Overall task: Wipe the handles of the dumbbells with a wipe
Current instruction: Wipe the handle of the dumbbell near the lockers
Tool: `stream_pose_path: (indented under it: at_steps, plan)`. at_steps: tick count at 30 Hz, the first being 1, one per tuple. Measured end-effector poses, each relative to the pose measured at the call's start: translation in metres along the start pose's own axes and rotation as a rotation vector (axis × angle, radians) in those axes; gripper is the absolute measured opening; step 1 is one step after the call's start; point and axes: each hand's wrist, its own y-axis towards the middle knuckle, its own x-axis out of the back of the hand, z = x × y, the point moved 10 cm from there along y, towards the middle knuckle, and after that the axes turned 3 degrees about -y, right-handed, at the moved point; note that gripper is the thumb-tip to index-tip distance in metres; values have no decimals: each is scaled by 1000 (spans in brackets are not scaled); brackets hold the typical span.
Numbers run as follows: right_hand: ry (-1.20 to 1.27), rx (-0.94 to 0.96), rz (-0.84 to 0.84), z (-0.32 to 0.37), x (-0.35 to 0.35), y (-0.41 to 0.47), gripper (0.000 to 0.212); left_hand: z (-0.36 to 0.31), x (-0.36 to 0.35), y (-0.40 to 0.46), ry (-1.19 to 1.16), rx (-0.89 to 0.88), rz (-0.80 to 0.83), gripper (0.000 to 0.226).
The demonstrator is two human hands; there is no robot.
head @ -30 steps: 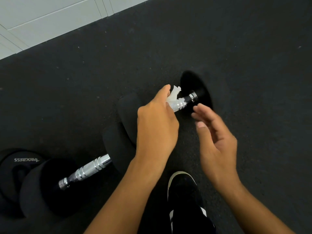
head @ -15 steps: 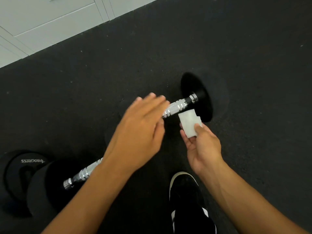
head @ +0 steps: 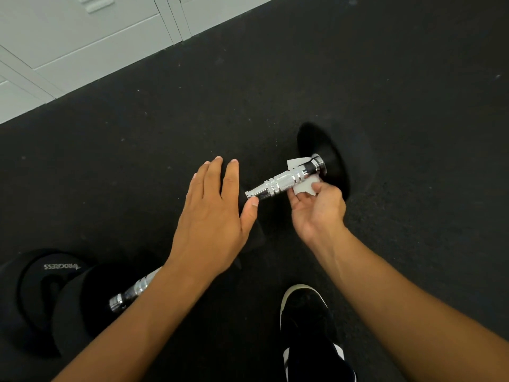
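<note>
On the black rubber floor [head: 385, 78] in front of me lie two dumbbells with dark round ends and chrome bars. Off to the upper left, pale grey cabinet doors [head: 68, 37] meet the floor's edge, well clear of the work. My own black shoe [head: 305, 321] with a white sole edge sits at the bottom, between my forearms.

I see the far dumbbell's handle [head: 283, 181] running diagonally, shiny metal with a knurled middle and ringed grooves, ending in a collar against the black weight [head: 333, 164]. My right hand [head: 316, 210] grasps a small white wipe [head: 303, 187], pinched between thumb and fingers and folded around the underside of the handle near that collar; a corner of it pokes up behind the bar. My left hand [head: 214, 210] is released, fingers flat and spread, resting over the near weight, thumb tip touching the handle's bare end.

My left forearm blocks most of the second dumbbell's handle [head: 135, 290]; only a short grooved stretch shows beside its matte weight [head: 80, 307], with a lettered plate [head: 41, 279] behind.
</note>
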Motion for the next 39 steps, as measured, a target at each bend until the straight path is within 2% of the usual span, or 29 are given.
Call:
stream_pose_path:
  at_steps: [6, 10, 15, 21, 27, 31, 36, 39]
  plan:
    - [19, 0, 5, 4, 10, -6, 33, -1, -1, -1, -3, 8, -12, 69]
    - [2, -51, 22, 2, -4, 12, 44, 1, 0, 0, -40, 18, -33, 69]
    - [3, -47, 59, -4, 10, 4, 35, 1, 1, -1, -62, 32, -64, 67]
    - [-44, -70, 121, -6, -2, 8, 37, 0, 1, -3, -63, 41, -84, 66]
    - [84, -77, 153, -8, -12, 18, 44, 2, 2, -2, -72, 51, -97, 66]
    - [12, -97, 158, -17, 1, 6, 40, 1, 3, -3, -76, 51, -109, 65]
    - [-133, -143, 247, -29, 1, -7, 37, 0, 3, -5, -75, 47, -117, 64]
    - [-75, -116, 245, -17, -10, 7, 42, 0, 3, -4, -77, 51, -119, 64]
